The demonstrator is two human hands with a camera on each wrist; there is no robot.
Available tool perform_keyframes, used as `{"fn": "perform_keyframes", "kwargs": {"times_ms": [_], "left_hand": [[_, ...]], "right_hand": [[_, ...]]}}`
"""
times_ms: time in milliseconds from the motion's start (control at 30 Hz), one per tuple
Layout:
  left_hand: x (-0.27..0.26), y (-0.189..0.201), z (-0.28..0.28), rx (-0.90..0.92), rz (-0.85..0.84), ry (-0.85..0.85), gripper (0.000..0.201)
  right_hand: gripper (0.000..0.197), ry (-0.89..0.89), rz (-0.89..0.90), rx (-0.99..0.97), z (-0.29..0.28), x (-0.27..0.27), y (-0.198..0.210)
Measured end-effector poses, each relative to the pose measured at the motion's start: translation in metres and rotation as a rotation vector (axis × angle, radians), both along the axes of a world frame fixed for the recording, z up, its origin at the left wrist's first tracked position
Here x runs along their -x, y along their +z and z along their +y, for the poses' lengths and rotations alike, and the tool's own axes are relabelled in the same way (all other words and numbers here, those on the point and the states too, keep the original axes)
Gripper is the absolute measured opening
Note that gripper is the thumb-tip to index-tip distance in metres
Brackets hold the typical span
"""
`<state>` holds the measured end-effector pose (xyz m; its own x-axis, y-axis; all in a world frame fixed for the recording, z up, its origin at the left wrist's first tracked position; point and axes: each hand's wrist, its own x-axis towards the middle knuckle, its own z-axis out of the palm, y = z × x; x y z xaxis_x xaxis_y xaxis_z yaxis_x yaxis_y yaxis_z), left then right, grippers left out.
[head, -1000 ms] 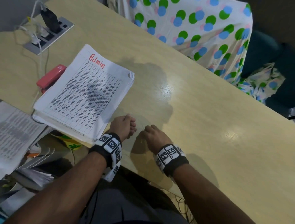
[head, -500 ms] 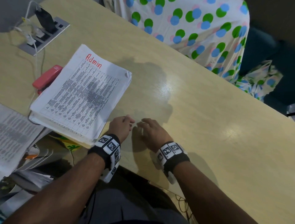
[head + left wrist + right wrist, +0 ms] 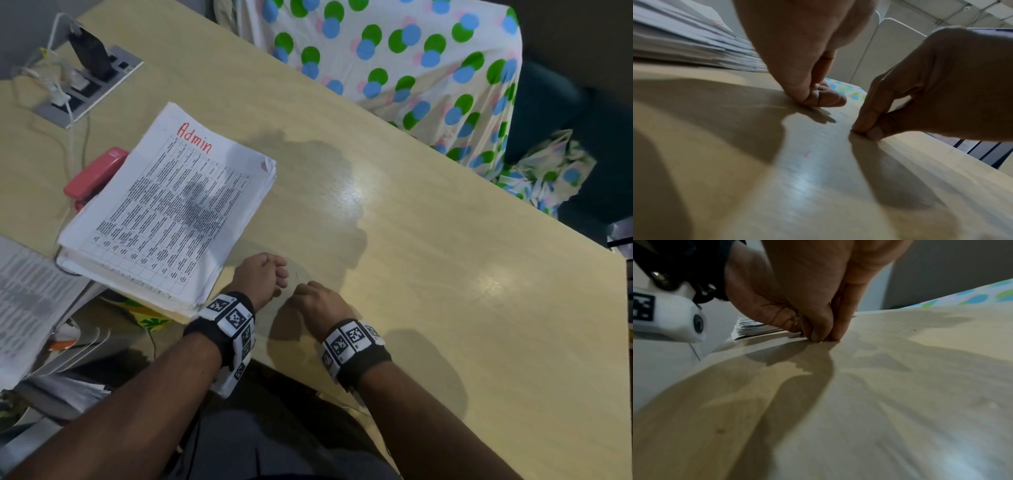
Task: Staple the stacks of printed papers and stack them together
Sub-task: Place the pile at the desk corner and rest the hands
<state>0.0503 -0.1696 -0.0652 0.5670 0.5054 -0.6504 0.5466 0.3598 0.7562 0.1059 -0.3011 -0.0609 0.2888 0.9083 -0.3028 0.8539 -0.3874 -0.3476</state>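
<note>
Wood-look desk [image 3: 445, 260] | polka-dot cloth [image 3: 411, 58] behind | both hands curled, fingertips pinched on desktop; contents unclear

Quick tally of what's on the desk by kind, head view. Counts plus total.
Paper stack: 1
Red stapler: 1
Socket panel: 1
Hands on the desk: 2, left hand and right hand
Total: 5
</note>
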Motion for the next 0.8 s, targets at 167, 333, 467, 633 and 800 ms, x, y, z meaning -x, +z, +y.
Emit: {"fn": "perform_keyframes", "kwargs": {"times_ms": [167, 333, 467, 633, 800], "left_hand": [[0.001, 0.006, -0.001, -0.069, 0.001, -0.023, 0.028], [0.004, 0.006, -0.002, -0.135, 0.024, -0.091, 0.021], [0.005, 0.007, -0.001, -0.265, 0.064, -0.144, 0.021], [-0.003, 0.014, -0.003, -0.464, 0.09, -0.288, 0.016], [-0.006, 0.018, -0.013, -0.512, 0.041, -0.411, 0.026]], "right_hand": [[0.024, -0.091, 0.051, -0.076, 0.0, -0.004, -0.003], [0.028, -0.057, 0.061, -0.078, -0.006, -0.005, 0.004], [0.037, 0.027, 0.06, 0.015, -0.013, -0.006, 0.01], [0.031, 0.115, -0.013, 0.136, -0.011, -0.01, 0.018], [0.033, 0.146, -0.04, 0.156, -0.008, -0.012, 0.023]]}}
